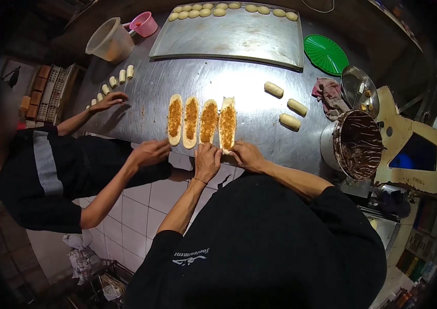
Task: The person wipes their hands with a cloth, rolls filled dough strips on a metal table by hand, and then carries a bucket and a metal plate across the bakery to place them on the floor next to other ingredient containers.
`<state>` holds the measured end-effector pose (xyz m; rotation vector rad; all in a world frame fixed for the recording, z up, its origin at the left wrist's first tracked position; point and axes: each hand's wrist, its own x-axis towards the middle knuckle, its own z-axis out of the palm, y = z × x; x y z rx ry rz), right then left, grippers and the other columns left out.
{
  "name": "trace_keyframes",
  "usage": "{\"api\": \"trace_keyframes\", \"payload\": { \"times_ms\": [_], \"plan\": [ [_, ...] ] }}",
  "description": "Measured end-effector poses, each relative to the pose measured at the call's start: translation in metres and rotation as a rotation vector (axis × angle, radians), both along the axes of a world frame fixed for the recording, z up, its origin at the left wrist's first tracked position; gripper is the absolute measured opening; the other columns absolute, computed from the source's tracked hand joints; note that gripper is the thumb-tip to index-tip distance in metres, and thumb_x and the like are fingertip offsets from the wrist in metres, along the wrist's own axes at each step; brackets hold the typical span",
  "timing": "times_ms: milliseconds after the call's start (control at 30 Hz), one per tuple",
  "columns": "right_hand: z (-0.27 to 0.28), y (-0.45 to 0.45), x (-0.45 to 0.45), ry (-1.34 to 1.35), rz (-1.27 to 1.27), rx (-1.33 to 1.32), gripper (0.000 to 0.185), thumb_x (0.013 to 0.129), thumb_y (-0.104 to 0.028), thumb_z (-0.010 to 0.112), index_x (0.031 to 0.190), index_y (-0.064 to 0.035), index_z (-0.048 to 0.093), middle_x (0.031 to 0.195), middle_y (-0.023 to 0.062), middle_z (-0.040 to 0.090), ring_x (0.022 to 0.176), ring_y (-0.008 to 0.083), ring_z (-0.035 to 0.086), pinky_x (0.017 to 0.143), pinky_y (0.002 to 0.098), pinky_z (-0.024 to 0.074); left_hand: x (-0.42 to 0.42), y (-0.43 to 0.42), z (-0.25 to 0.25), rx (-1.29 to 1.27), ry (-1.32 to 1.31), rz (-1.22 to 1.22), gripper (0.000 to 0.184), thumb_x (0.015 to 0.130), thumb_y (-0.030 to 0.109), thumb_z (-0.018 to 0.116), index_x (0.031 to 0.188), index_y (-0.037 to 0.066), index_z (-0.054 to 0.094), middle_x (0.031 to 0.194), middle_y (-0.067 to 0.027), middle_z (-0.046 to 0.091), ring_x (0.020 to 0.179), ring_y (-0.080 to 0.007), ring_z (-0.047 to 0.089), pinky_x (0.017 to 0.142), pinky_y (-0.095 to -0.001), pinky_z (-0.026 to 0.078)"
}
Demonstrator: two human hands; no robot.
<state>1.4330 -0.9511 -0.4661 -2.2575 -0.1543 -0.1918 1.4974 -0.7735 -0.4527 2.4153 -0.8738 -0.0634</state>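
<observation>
Several flat oval dough strips topped with a crumbly orange-brown filling lie side by side on the metal table. At the near end of the rightmost dough strip (pixel 228 123), my left hand (pixel 208 162) and my right hand (pixel 248 156) meet, fingers closed on its edge from either side. The far end of that strip looks squared, with bare dough showing. My left hand also covers the near tip of the neighbouring dough strip (pixel 208 121). Three rolled dough pieces (pixel 290 121) rest to the right, beyond my right hand.
A co-worker's hand (pixel 151 153) is by the leftmost strip (pixel 175 119); their other hand (pixel 109 100) is near small dough rolls (pixel 122 76). A metal tray (pixel 223 41) bears dough balls. A chocolate-smeared bucket (pixel 334 147), cloth (pixel 330 98) and green lid (pixel 326 54) stand right.
</observation>
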Motion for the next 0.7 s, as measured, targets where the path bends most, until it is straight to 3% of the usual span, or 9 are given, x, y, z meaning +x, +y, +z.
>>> {"api": "trace_keyframes", "payload": {
  "times_ms": [67,200,300,467,533,600,700],
  "plan": [
    [-0.005,-0.001,0.001,0.155,-0.07,-0.05,0.017,0.085,-0.02,0.06,0.082,-0.0035,0.065,0.083,0.0141,0.058,0.078,0.0342,0.06,0.067,0.044,0.0479,-0.004,-0.003,0.004,0.109,-0.066,0.028,0.022,0.085,0.024,0.06,0.08,0.004,0.068,0.083,-0.007,0.053,0.089,-0.0257,0.047,0.079,-0.0415,0.033],
    [0.014,0.0,0.015,0.288,-0.268,-0.153,0.021,0.084,-0.025,0.063,0.08,-0.0039,0.064,0.081,0.015,0.059,0.075,0.0341,0.059,0.065,0.0449,0.0474,0.01,-0.024,0.007,0.288,-0.141,0.179,0.027,0.083,0.03,0.062,0.081,0.004,0.066,0.097,-0.0132,0.051,0.095,-0.0304,0.044,0.082,-0.0455,0.031],
    [0.01,0.0,0.02,0.142,-0.428,-0.099,0.021,0.083,-0.026,0.064,0.082,-0.0048,0.064,0.08,0.0141,0.06,0.075,0.0337,0.06,0.065,0.044,0.0482,0.021,-0.032,-0.004,0.308,-0.233,0.235,0.027,0.082,0.03,0.063,0.091,0.006,0.062,0.101,-0.015,0.049,0.097,-0.032,0.042,0.083,-0.0474,0.03],
    [-0.01,-0.013,0.017,0.118,-0.265,-0.042,0.018,0.081,-0.023,0.067,0.086,-0.0065,0.065,0.081,0.0112,0.061,0.074,0.033,0.061,0.065,0.0417,0.0496,0.01,-0.024,-0.01,0.246,-0.318,0.144,0.019,0.085,0.025,0.06,0.095,0.009,0.059,0.103,-0.0104,0.051,0.097,-0.0294,0.044,0.085,-0.047,0.029],
    [-0.012,-0.014,0.009,0.09,-0.226,-0.015,0.017,0.08,-0.022,0.068,0.087,-0.0071,0.065,0.082,0.0104,0.061,0.074,0.0327,0.061,0.065,0.0412,0.05,-0.006,-0.015,-0.004,0.098,-0.335,0.061,0.012,0.086,0.02,0.057,0.093,0.01,0.059,0.106,-0.0078,0.052,0.099,-0.0276,0.045,0.088,-0.0467,0.027],
    [0.003,-0.017,0.003,-0.039,-0.111,-0.031,0.016,0.082,-0.022,0.066,0.087,-0.0072,0.066,0.083,0.0102,0.061,0.074,0.0325,0.062,0.064,0.0413,0.0504,-0.011,-0.012,-0.008,0.124,-0.34,0.034,0.01,0.086,0.018,0.056,0.093,0.01,0.057,0.109,-0.0091,0.051,0.101,-0.0283,0.045,0.09,-0.0465,0.026],
    [-0.003,-0.014,0.014,-0.027,-0.18,-0.104,0.015,0.083,-0.021,0.063,0.088,-0.008,0.066,0.083,0.0103,0.061,0.074,0.0324,0.062,0.064,0.0419,0.0507,0.008,-0.025,-0.015,0.18,-0.39,0.065,0.014,0.089,0.019,0.053,0.098,0.009,0.055,0.113,-0.014,0.048,0.103,-0.0308,0.043,0.092,-0.0476,0.025]
  ]
}}
